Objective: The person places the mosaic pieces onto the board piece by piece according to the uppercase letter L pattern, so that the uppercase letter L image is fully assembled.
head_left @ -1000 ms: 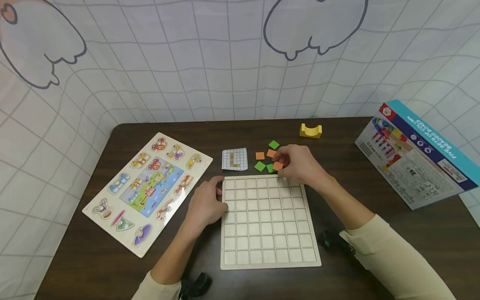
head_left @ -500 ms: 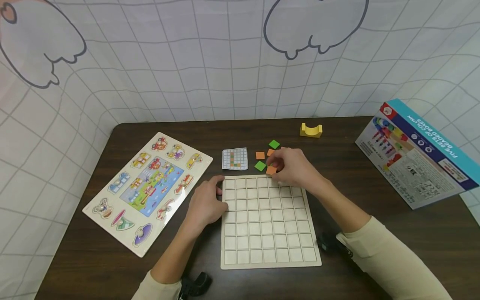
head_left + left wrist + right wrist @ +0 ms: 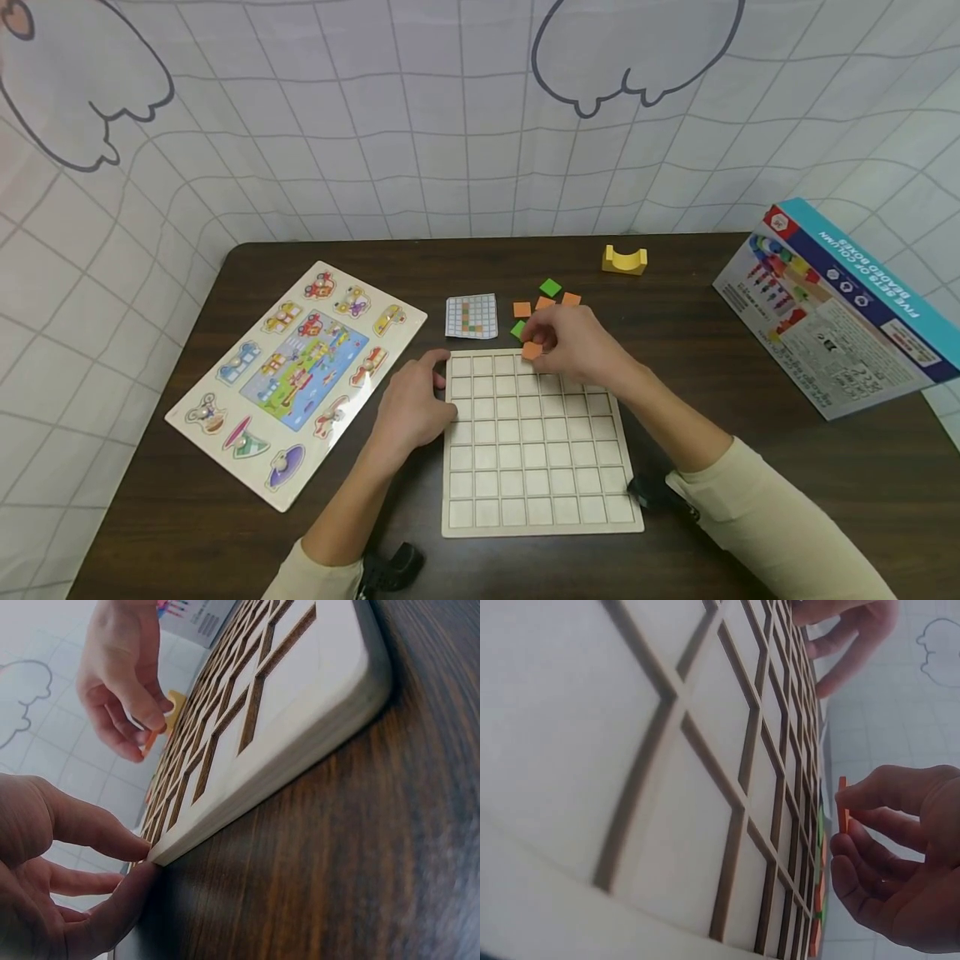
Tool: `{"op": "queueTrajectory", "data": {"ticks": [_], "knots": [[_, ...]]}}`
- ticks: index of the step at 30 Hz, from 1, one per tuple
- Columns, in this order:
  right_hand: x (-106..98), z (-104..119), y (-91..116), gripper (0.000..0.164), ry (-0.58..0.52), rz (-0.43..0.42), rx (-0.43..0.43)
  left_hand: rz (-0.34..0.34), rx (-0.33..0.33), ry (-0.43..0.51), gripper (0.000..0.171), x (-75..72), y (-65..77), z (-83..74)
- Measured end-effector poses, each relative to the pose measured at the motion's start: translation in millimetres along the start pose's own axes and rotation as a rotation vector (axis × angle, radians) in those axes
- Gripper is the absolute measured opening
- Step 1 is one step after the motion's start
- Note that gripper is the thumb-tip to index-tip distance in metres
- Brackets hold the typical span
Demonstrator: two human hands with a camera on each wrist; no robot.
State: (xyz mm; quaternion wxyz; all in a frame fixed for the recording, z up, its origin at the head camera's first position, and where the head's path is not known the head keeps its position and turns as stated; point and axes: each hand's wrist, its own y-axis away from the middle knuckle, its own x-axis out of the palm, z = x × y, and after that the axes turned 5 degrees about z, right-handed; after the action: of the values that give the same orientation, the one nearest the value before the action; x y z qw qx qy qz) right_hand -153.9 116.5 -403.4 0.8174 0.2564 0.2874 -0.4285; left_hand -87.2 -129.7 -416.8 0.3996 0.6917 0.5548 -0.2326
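Observation:
An orange square tile is pinched between the thumb and fingers of my right hand, over the far edge of a pale wooden grid board. The right wrist view shows this tile held on edge, raised beside the board's cells. My left hand pinches the board's left edge near its far corner; in the left wrist view its thumb and a fingertip meet at the board's rim. Beyond the board lie loose orange tiles and green tiles, some partly hidden by my right hand.
A small card with a coloured grid pattern lies beyond the board's far left corner. To the left is a picture puzzle board. A yellow arched block sits near the back edge, and a large printed box stands at the right.
My right hand has drawn the orange tile left and toward the board's far edge. Another orange tile shows behind the hand now. My left hand stays at the board's edge.

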Motion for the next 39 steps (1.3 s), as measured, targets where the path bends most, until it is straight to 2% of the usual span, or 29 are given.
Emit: {"op": "queueTrajectory", "data": {"ticks": [15,24,39], "knots": [[13,15,1,0.028,0.055,0.042,-0.003,0.002,-0.003,0.008,0.077,0.1,-1.3,0.6],[18,19,4,0.028,0.071,0.067,-0.046,0.003,-0.008,0.022,0.077,-0.4,1.2,-0.9],[28,25,2,0.030,0.075,0.091,-0.026,0.003,-0.010,0.023,0.076,-0.8,1.4,-0.9]]}}
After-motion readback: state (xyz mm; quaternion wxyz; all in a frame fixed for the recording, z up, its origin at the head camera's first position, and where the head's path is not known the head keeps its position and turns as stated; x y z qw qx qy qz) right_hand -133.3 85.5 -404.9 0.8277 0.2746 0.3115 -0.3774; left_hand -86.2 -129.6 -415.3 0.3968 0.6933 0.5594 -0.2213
